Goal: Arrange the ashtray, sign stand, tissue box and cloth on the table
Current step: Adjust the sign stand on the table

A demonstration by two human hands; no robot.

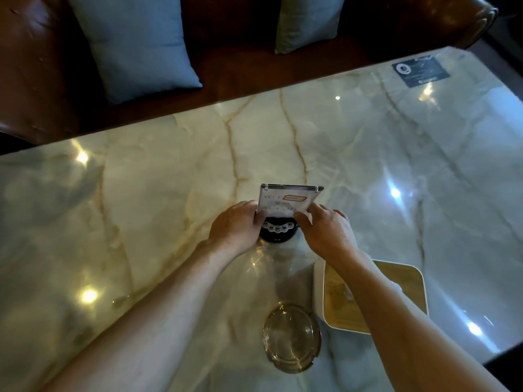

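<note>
1 sign stand (285, 202) — clear panel, black base

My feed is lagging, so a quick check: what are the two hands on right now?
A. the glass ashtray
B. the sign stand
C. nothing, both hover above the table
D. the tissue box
B: the left hand and right hand each pinch a lower side of the sign stand card, while the ashtray and tissue box sit untouched nearer the camera.
</note>
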